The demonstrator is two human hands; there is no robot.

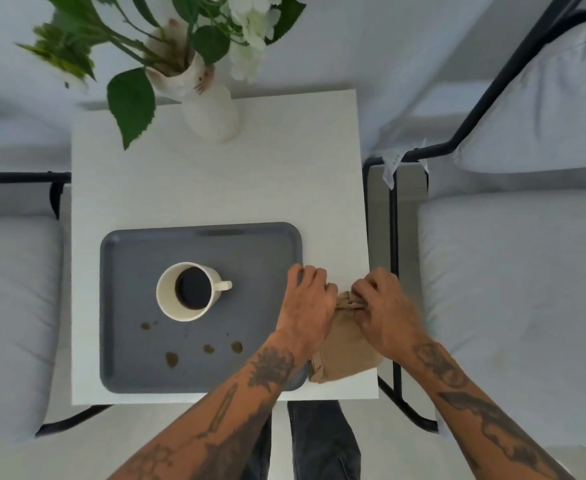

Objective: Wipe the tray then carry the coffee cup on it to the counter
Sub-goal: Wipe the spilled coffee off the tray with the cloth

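Both hands meet over a tan cloth [345, 344] that lies on the white table [215, 188], just to the right of the grey tray [129, 358]. The left hand [307, 301] rests with its fingers curled down at the tray's right edge, touching the top of the cloth. The right hand [385, 310] has its fingers closed, pinching a bunched fold at the cloth's far end. The rest of the cloth spreads flat toward the near table edge, between the two tattooed forearms.

The tray sits on the near half of the table. A cream coffee cup [187, 291] stands upright on it, left of centre, with dark coffee inside and its handle pointing right toward the hands. Several brown spill spots [172, 359] dot the tray's surface between the cup and the near rim, well apart from the cloth.

At the far end of the table stands a white vase [212, 112] with green leaves and white flowers. Pale cushioned chairs [513, 289] with black metal frames flank the table on both sides.
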